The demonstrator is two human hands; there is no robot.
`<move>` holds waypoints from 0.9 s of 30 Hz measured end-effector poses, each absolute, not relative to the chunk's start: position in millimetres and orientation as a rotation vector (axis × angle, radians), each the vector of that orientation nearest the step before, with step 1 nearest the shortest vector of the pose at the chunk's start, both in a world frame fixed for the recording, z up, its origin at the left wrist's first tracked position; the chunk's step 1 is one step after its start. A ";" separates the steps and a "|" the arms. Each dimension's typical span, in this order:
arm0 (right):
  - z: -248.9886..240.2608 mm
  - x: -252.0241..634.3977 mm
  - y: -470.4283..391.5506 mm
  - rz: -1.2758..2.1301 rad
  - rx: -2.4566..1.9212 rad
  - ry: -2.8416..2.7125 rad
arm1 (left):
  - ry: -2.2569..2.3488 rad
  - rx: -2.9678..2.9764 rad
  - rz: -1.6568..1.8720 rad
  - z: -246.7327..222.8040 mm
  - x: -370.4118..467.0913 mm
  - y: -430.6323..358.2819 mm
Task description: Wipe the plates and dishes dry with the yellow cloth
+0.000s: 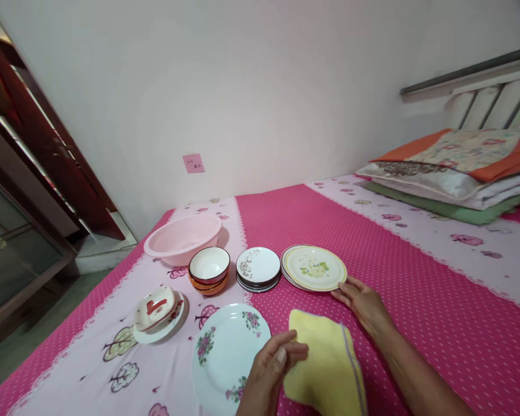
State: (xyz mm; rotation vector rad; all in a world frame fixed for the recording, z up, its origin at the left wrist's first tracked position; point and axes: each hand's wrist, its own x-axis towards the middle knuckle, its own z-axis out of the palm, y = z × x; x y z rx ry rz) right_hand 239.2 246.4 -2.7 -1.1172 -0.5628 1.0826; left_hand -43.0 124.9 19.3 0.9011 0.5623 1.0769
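My right hand [366,303] is at the near right rim of a cream plate [316,268] with a yellow edge and a green leafy print. Its fingers pinch that rim; the plate rests on top of a small stack. Lower down, my left hand [275,367] hovers with its fingers stretched out, in front of the left edge of a yellow cloth [320,364]. I cannot tell whether it touches the cloth. Partly behind the left hand lies a large white plate [229,352] with purple flowers.
Stacked dark-rimmed plates [259,266] and bowls [209,266] stand left of the cream plate. A pink basin [182,237] is behind them. Square dishes [155,306] sit on a round plate at left. Folded bedding [459,167] is piled far right, by the wall [260,98].
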 end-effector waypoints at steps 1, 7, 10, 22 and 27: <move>-3.2 239.2 246.8 1.066 -1.121 -0.573 | 0.564 0.901 1.078 19.0 -42.9 124.7; -5.6 241.8 249.5 0.959 -1.215 -0.736 | 0.602 0.908 1.082 19.5 -41.3 124.6; -4.6 244.4 249.2 0.853 -1.328 -0.852 | 0.610 0.905 1.081 19.8 -40.8 124.3; -9.1 236.4 259.5 0.539 -1.584 -1.071 | 0.615 0.909 1.087 24.5 -40.5 121.7; -7.9 228.5 255.4 0.421 -1.573 -1.196 | 0.607 0.920 1.086 22.7 -40.6 121.1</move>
